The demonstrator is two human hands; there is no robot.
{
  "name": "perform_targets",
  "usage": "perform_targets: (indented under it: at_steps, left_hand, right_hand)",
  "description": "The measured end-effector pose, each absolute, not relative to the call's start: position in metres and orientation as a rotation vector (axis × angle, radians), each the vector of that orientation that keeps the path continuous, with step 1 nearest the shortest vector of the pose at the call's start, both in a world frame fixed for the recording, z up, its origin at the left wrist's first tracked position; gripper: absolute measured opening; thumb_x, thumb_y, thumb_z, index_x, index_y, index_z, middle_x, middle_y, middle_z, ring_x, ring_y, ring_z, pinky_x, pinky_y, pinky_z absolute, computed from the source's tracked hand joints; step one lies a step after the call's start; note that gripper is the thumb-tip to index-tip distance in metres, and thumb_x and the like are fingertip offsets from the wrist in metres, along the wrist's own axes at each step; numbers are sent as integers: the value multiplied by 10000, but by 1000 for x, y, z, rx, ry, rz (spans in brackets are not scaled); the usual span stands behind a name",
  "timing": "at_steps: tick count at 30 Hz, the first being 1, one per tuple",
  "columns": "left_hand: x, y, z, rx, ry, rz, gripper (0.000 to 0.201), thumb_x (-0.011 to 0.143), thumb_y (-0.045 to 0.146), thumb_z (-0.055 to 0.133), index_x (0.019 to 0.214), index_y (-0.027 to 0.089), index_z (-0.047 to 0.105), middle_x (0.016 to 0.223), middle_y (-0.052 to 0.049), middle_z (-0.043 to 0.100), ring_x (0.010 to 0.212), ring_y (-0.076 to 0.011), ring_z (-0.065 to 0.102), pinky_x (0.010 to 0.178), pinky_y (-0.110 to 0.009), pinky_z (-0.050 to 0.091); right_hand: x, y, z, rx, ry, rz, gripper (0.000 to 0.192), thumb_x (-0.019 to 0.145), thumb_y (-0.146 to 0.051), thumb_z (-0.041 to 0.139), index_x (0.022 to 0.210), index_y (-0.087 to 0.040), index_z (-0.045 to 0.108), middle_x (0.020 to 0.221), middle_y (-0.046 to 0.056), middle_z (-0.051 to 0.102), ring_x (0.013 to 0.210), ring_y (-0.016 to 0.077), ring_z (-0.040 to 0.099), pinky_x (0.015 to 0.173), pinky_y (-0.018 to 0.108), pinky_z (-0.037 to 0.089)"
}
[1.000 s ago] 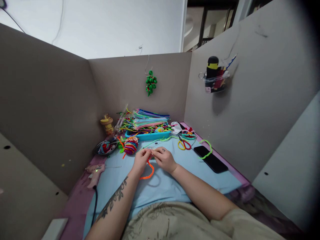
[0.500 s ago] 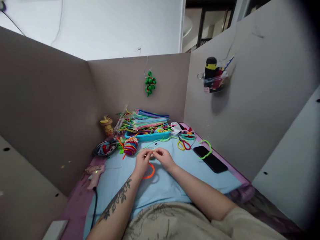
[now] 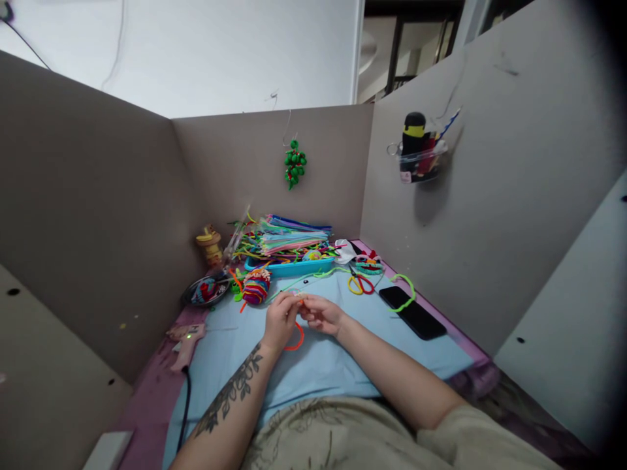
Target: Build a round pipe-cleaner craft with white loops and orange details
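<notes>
Both hands meet over the middle of the blue cloth [image 3: 343, 365]. My left hand [image 3: 281, 320] is closed in a pinch on an orange pipe cleaner [image 3: 300, 336], whose loose end curls in a loop below the fingers. My right hand [image 3: 323, 314] also pinches, its fingertips touching those of the left, with a bit of orange between them. The exact shape of the piece at the fingertips is hidden. Just left of the hands sits a striped, multicoloured ball-like piece [image 3: 256, 287], and to their right lie scissors [image 3: 361, 284] with red and yellow handles.
Behind, a blue tray [image 3: 294, 266] carries piled pipe cleaners [image 3: 296, 238]. A pink glue gun [image 3: 187, 346] lies left with its cable. At right a bent green pipe cleaner [image 3: 410, 287] rests on a black phone [image 3: 416, 316]. Grey panels [image 3: 269, 170] enclose the table on three sides.
My right hand has rolled over so its curled fingers and palm show more. The orange loop has drawn in slightly closer under the left hand.
</notes>
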State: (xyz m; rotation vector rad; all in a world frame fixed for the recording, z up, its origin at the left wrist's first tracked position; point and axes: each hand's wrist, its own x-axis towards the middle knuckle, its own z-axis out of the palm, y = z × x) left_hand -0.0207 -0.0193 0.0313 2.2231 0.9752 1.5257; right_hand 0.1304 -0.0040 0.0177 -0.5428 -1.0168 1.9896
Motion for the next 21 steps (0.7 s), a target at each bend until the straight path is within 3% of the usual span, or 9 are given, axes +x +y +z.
perform_targets:
  at_steps: [10,16,21]
  left_hand:
    - [-17,-17,30,2092,1026,1581,164,813,257,504,831,196,655,825,-62,601,811,-171,551,752,-299,429]
    - [-11,-13,26,1778,1003,1412,268,757,307,576,991,187,630,909,-78,647,774,-174,585,667,-270,453]
    - [-11,-6,21,1581,1026,1286,244,704,346,622,823,136,662,718,-55,639,599,-139,556,562,-241,430]
  right_hand:
    - [117,-8,19,-674,-1142,1520,220,652,-324,680,662,-152,543,445,-82,399,350,24,280,338,172,147]
    - [116,-6,18,-747,-1114,1323,194,674,-322,624,638,-165,517,446,-82,410,347,35,282,348,184,172]
    - [121,-4,18,-918,-1325,941,120,712,-258,550,641,-161,552,524,-48,480,466,79,409,454,205,326]
